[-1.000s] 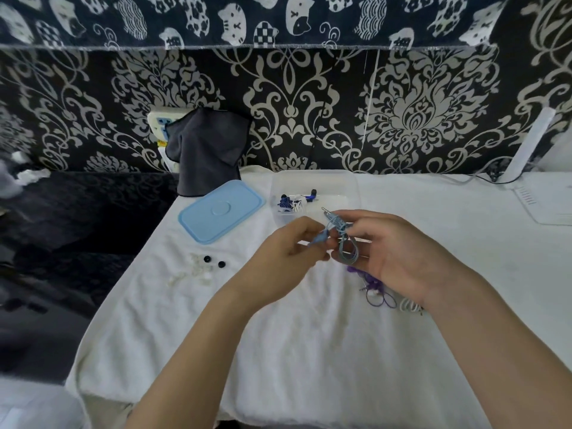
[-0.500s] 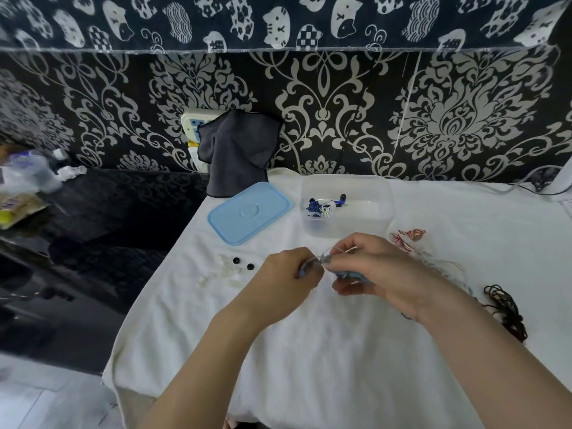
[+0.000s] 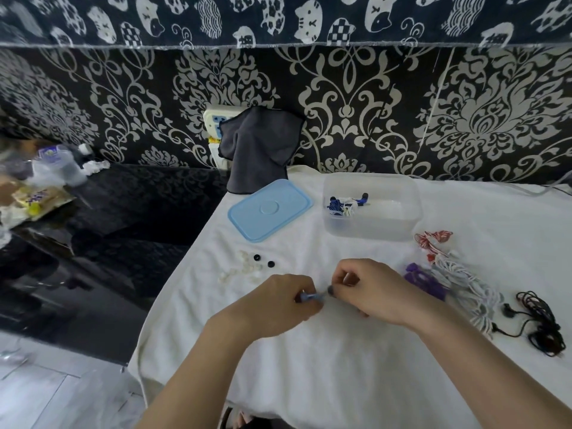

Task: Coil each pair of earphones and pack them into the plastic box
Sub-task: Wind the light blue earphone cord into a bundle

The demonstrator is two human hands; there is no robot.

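Left hand [image 3: 278, 301]: near centre, low over the white cloth-covered table [image 3: 309, 366]; fingers curled, pinching one end of a small blue-grey earphone cable [image 3: 312, 296].
Right hand [image 3: 376, 291]: just right of the left hand, fingers curled, pinching the other end of the same cable; how much cable it holds is hidden.
Loose earphones: right of the right hand lie a purple earphone bundle [image 3: 425, 281], a tangled white earphone bundle [image 3: 470, 286], and further right a black earphone tangle [image 3: 541, 323].
Small parts: left of the hands, two small black ear tips [image 3: 263, 261] beside a scatter of translucent white ear tips [image 3: 244, 269].
Red-and-white earphones [image 3: 431, 239]: beyond the white bundle, near the box's right corner.
Clear plastic box [image 3: 371, 224]: far centre, open, with coiled blue and white earphones [image 3: 343, 204] inside at its left end.
Pale blue plastic lid [image 3: 270, 209]: flat on the table, left of the box.
Dark grey cloth [image 3: 258, 147]: draped at the far edge against the patterned wall.
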